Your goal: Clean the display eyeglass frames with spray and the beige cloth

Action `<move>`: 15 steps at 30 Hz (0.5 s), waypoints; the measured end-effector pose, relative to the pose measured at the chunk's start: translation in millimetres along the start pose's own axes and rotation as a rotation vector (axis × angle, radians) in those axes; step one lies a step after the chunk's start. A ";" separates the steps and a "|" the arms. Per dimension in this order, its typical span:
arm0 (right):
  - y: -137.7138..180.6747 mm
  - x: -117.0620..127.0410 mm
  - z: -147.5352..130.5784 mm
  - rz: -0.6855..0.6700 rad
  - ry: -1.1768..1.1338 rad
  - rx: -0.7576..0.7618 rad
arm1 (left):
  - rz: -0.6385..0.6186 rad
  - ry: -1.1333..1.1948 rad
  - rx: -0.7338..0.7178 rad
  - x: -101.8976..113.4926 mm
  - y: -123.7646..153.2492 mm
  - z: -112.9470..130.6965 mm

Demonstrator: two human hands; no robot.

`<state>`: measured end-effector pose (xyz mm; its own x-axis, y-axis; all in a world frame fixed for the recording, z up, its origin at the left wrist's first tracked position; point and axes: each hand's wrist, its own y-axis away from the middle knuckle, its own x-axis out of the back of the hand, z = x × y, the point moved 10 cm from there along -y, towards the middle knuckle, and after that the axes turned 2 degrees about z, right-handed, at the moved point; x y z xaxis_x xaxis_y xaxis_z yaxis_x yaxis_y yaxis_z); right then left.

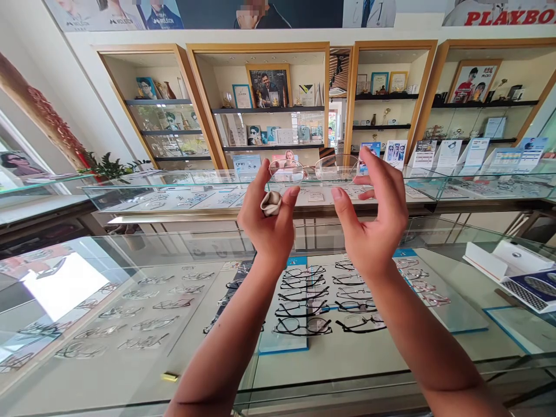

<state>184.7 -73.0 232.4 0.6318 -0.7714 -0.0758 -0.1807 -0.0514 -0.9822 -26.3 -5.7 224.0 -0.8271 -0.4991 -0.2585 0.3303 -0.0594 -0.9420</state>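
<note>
A pair of thin-rimmed eyeglasses [290,172] is held up at chest height, its clear lenses facing the shelves. My left hand [268,223] is closed around the left end of the glasses, with a crumpled beige cloth [271,203] tucked between its fingers and palm. Beside the other lens is my right hand [380,223], its thumb and fingers apart. The index fingertip is close to the right end of the frame; whether it touches is unclear.
Below my arms, a glass display case [130,255] holds rows of eyeglasses [302,327]. An open white box [510,260] stands on its right. A small gold-coloured piece [169,377] lies at front left. Another glass counter [195,200] runs behind, before wooden shelves [256,152].
</note>
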 end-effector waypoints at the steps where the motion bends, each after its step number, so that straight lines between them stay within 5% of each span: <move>1: -0.1 0.4 -0.7 0.002 0.005 0.005 | 0.008 -0.011 -0.005 0.5 -0.1 0.7; 15: 4.4 -10.4 11.7 -0.058 -0.004 -0.040 | 0.096 -0.045 -0.067 13.2 -3.8 15.8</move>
<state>186.2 -57.8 226.9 0.6453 -0.7636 -0.0203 -0.1741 -0.1212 -0.9773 -31.3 -25.7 227.5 -0.7710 -0.5385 -0.3401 0.3751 0.0476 -0.9258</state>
